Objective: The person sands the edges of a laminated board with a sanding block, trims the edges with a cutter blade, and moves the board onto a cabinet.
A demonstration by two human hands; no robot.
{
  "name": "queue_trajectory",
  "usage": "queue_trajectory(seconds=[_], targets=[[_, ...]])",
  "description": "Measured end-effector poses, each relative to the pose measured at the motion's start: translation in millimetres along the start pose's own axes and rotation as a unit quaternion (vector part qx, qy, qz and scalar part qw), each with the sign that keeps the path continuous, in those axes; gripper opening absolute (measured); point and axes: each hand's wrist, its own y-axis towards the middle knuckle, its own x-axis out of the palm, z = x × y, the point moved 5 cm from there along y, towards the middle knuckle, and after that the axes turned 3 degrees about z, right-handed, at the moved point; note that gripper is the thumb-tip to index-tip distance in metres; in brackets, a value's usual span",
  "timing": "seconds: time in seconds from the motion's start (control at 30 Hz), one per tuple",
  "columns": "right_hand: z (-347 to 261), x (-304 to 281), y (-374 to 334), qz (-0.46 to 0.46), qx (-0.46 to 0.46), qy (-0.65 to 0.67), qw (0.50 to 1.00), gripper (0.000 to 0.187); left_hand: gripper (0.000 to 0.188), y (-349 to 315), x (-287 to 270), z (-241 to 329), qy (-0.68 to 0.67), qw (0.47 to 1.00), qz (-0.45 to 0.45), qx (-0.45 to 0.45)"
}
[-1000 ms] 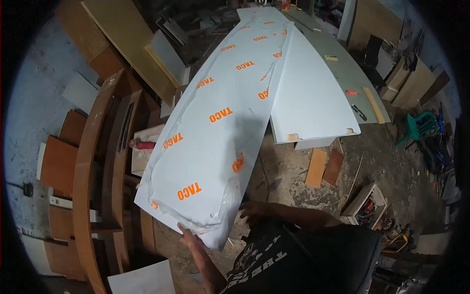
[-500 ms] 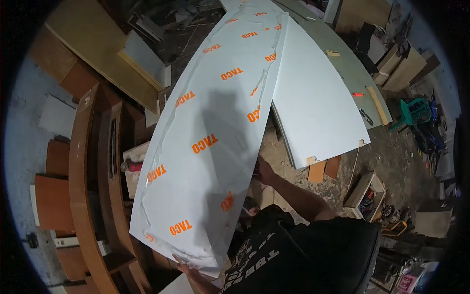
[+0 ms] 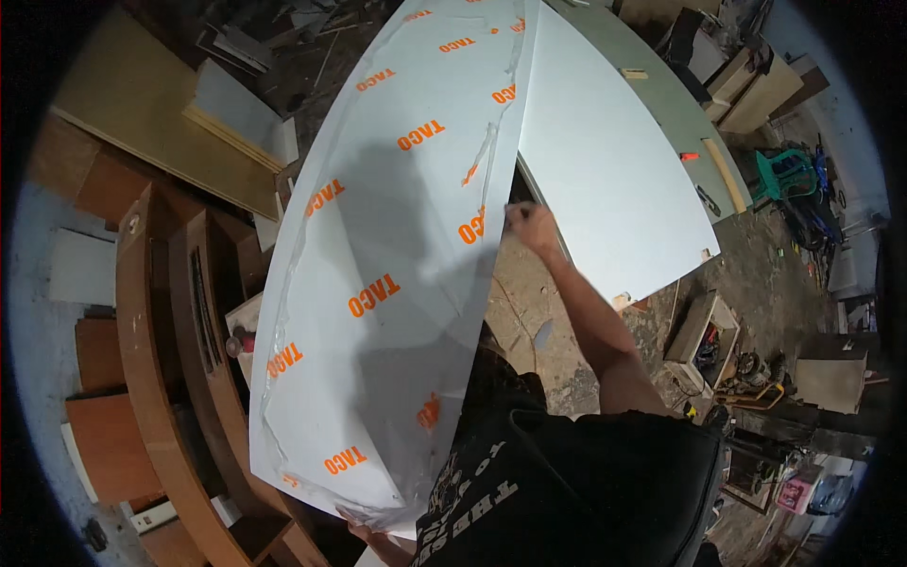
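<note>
A long white panel [image 3: 326, 250] with orange print and a loose, wrinkled clear film stretches away from me, tilted. At its near edge, my left hand [image 3: 370, 539] is closed on the border, fingers partly hidden under the panel. My right hand [image 3: 534, 230] is beside the long right edge, fingers bent toward it and smeared by motion. Whether it touches the edge I cannot tell. Just right of that hand lies a second, plain white panel [image 3: 614, 170] with chipped near corners.
A greenish board [image 3: 694, 156] on the far right carries a red-orange tool [image 3: 690, 156] and a wood strip [image 3: 726, 175]. Brown shelving [image 3: 156, 378] runs along my left. A wooden box of tools [image 3: 704, 331] and a green chair [image 3: 786, 178] stand right.
My right hand has moved forward along the long edge, from the middle toward the second panel. My left hand stays at the near edge. The view has shifted slightly.
</note>
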Motion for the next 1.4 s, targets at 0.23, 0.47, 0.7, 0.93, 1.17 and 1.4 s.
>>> queue_trajectory(seconds=[0.23, 0.47, 0.7, 0.93, 1.17, 1.4], targets=[[43.6, -22.5, 179.2, 0.066, 0.043, 0.055, 0.995, 0.041, 0.092, -8.5, 31.2, 15.5, 0.069, 0.997, 0.043, -0.004], [37.3, -8.3, 255.0, -0.172, 0.149, 0.293, 0.929, 0.026, 0.091, -19.8, 35.8, 32.6, 0.117, 0.990, 0.073, -0.007], [51.3, -7.8, 258.8, -0.222, 0.133, 0.316, 0.913, 0.025, 0.091, -23.1, 39.8, 37.2, 0.133, 0.988, 0.079, -0.009], [38.4, -16.6, 249.2, -0.222, 0.109, 0.250, 0.936, 0.028, 0.091, -24.0, 43.5, 35.7, 0.137, 0.987, 0.080, -0.014], [33.6, -21.2, 252.5, -0.208, 0.183, 0.282, 0.919, 0.014, 0.090, -25.3, 45.0, 37.1, 0.134, 0.988, 0.077, -0.013], [36.5, -13.4, 248.4, -0.173, 0.144, 0.256, 0.940, 0.011, 0.090, -25.5, 42.3, 36.4, 0.130, 0.988, 0.078, -0.014]])
